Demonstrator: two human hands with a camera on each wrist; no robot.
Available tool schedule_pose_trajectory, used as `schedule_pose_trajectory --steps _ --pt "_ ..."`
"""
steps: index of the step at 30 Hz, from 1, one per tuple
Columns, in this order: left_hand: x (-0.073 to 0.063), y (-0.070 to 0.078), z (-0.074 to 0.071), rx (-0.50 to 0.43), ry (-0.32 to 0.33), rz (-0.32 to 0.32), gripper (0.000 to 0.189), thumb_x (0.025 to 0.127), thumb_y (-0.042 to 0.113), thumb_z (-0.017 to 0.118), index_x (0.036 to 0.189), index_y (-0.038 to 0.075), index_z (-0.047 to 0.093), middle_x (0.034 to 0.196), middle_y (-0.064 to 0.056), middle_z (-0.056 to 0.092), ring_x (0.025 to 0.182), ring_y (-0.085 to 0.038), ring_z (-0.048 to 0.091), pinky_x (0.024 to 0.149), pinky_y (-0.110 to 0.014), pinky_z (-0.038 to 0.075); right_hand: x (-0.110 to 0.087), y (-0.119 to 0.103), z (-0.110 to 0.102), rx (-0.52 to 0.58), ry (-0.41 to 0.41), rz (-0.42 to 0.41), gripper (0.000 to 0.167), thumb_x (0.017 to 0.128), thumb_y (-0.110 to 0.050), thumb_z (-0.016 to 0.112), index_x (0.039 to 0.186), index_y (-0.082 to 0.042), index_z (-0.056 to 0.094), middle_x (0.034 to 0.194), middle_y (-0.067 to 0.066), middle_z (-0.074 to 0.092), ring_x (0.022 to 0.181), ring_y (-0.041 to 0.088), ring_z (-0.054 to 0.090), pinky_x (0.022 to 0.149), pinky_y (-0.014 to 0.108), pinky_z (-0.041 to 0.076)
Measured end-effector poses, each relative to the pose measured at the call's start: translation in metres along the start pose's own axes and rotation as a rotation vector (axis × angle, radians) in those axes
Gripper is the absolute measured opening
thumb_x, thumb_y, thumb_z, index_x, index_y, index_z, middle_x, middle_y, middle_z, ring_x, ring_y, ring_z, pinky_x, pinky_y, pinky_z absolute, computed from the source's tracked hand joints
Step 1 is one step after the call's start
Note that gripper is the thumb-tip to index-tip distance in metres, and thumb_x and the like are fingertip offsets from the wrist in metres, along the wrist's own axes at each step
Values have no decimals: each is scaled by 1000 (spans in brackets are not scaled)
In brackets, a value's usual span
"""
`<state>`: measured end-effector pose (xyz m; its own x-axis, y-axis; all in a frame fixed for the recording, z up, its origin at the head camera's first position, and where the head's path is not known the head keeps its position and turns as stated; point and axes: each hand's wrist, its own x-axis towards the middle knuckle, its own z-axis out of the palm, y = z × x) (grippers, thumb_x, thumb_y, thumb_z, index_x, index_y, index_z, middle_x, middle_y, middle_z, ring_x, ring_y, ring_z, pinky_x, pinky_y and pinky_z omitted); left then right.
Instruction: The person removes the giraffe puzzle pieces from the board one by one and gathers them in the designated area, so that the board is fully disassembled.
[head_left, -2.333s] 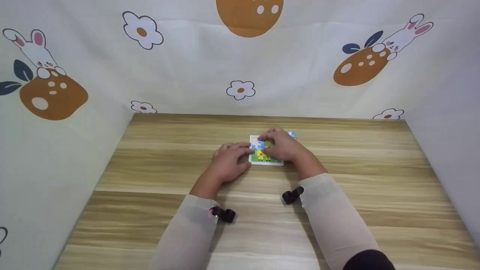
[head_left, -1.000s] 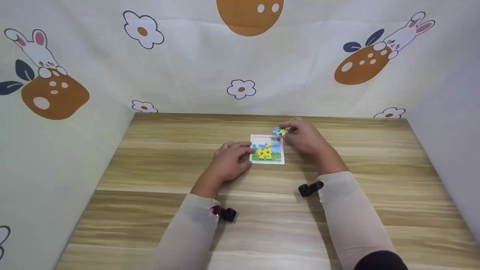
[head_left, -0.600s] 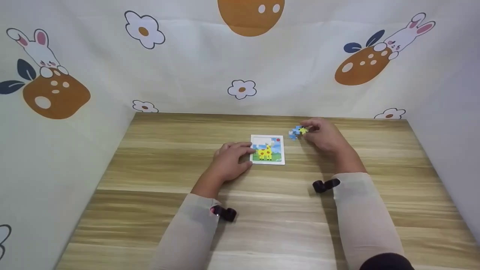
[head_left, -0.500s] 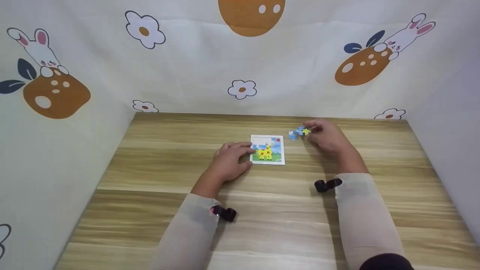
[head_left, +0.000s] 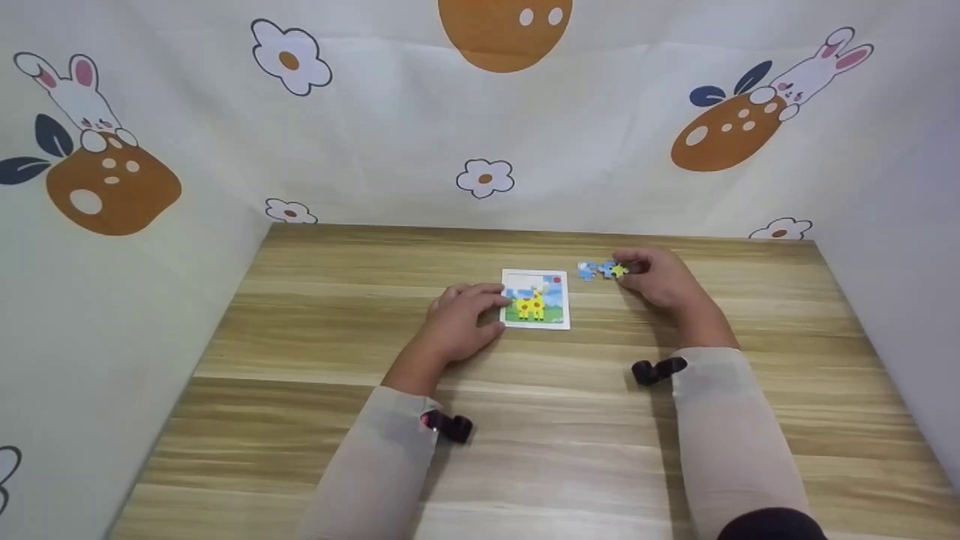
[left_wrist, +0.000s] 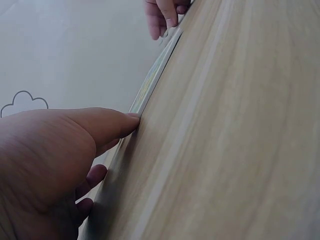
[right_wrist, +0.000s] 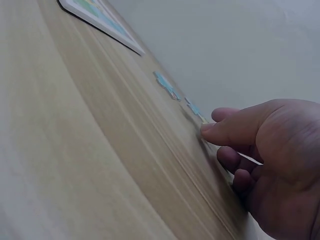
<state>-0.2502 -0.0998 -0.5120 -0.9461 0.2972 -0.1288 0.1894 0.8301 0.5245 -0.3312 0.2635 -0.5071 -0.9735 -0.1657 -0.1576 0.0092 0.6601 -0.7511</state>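
A small jigsaw puzzle in a white frame (head_left: 535, 325) lies on the table, its picture a yellow giraffe on green and blue. The upper left of its tray shows bare white. My left hand (head_left: 463, 322) rests at the frame's left edge, fingertips over the rim and thumb by the lower corner. To the right of the frame, my right hand (head_left: 660, 277) pinches a blue and yellow puzzle piece (head_left: 616, 271) between thumb and forefinger, close over the table. Just left of it lies a blue and white puzzle piece (head_left: 586, 271).
The wooden table (head_left: 525, 450) runs back to a printed cloth wall (head_left: 375, 135), close behind the puzzle. Side walls stand at left and right. Each sleeve carries a small black camera, one by the left wrist (head_left: 450, 427).
My right hand has moved from over the puzzle to its right, carrying the blue and yellow piece, then slightly towards me beside the other piece. My left hand has stayed put.
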Motion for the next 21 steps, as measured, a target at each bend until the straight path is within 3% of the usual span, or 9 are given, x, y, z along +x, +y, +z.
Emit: schedule_pose_trajectory --steps 7,14,21 --pt "0 0 0 -7 1 5 43 104 42 69 147 40 64 169 18 44 161 -26 31 130 -59 22 1 2 2 -16 3 -31 44 102 -8 68 146 -6 65 147 19 66 129 34 60 113 49 46" --pt "0 -3 0 -22 13 40 43 104 38 69 147 37 65 168 17 45 160 -26 32 130 -60 21 2 5 0 -31 -15 -58 47 101 -8 68 147 -4 64 151 19 64 140 38 59 121 52 44" --pt "-1 -3 0 -28 11 35 43 104 39 69 147 38 65 168 17 45 160 -26 32 130 -59 21 0 -6 2 -26 5 -46 47 101 -11 70 148 -6 64 150 18 65 141 37 59 122 54 43"
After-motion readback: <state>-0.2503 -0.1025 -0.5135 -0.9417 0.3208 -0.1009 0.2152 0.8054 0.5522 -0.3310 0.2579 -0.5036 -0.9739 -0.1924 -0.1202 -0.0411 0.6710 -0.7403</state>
